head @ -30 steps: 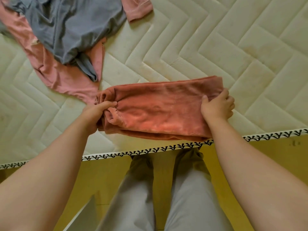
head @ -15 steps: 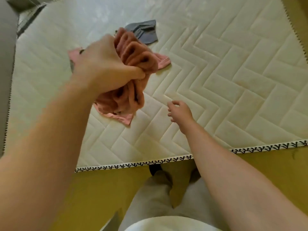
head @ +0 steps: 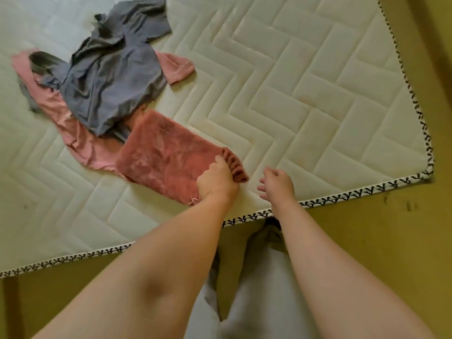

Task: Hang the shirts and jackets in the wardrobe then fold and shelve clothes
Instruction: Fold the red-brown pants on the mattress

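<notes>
A folded rust-red fleece garment (head: 163,152) lies flat on the mattress (head: 305,99), near its front edge. My left hand (head: 216,183) grips the garment's near right end, fingers curled round the bunched edge. To the right, my right hand (head: 276,185) hovers just off the cloth, fingers loosely curled, holding nothing. Behind the fleece lies a crumpled grey shirt (head: 115,77) on top of a spread pink shirt (head: 73,128).
The mattress's patterned piping (head: 342,195) runs along the front edge, with its corner at the right. Yellow floor (head: 381,253) lies in front and to the right. My legs in grey trousers (head: 254,289) stand against the bed edge.
One second ago both hands held the folded fleece at its ends. Then my left hand lifted it bunched up while the right let go. Now it lies flat again, further left against the shirts.
</notes>
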Tool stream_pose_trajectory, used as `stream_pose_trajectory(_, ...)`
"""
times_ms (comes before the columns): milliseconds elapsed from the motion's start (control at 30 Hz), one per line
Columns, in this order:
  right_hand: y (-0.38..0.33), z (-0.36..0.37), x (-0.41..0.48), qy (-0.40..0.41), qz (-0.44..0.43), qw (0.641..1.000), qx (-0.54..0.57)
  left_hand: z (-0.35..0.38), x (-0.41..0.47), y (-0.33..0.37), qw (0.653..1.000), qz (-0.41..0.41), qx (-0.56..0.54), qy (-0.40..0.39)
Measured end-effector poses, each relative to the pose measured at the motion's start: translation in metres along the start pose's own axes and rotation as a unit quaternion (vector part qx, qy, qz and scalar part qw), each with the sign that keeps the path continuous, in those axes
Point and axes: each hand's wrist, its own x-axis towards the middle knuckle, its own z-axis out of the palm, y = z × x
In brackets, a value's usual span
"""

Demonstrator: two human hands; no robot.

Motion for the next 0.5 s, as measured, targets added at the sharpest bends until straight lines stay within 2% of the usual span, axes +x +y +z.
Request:
stream_pose_trajectory(167,0.022,-0.05,0.023,0.043,0.028,0.998,0.03,0.023,-0.001,0.075,0.999,0.031,-0.026,-0.01)
stream_pose_trajectory(333,0.016,-0.09,0.037,0.092,0.046,0.99,0.092,0.024,-0.008,0.143,0.985,0.009,-0.154,-0.073)
stream_pose_trajectory(433,0.007,-0.101,0.039,0.093,0.044,0.983,0.154,0.014,-0.003,0.139,0.957,-0.016,-0.268,-0.111)
stream_pose_trajectory(500,0.003,-0.099,0.04,0.072,0.018,0.987,0.143,0.002,0.006,0.112,0.93,-0.012,-0.348,-0.12)
